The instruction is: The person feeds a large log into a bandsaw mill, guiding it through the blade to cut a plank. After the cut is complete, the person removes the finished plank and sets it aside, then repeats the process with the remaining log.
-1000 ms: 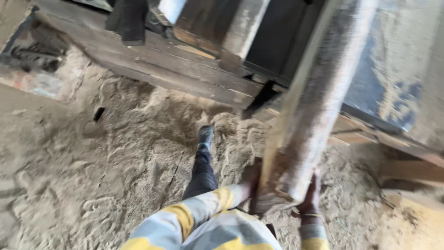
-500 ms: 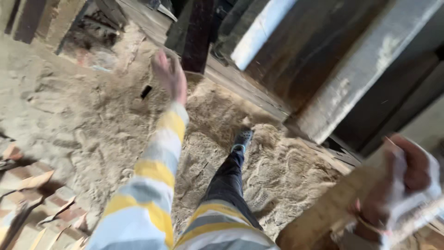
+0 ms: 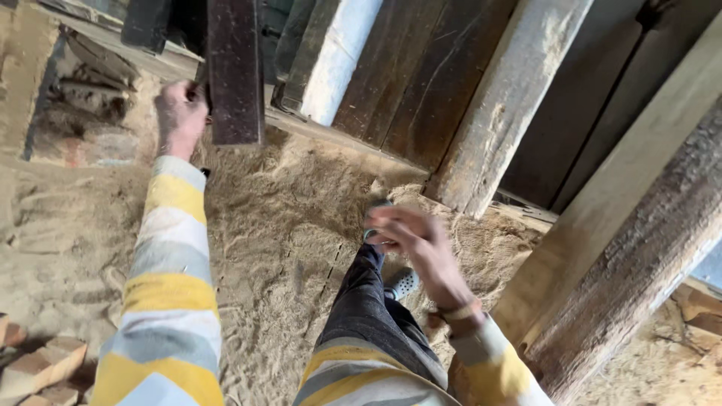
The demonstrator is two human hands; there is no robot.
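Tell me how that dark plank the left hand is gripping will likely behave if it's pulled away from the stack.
The dark plank looks thick and solid, so probably stiff and heavy for one hand. The left hand holds only its lower edge, so it may swing or tip sideways toward the pale post. Its lower end sits by loose sawdust, so it could slide rather than catch.

Left hand [image 3: 179, 113] reaches far forward, fingers curled; right hand [image 3: 414, 240] hovers open, blurred.
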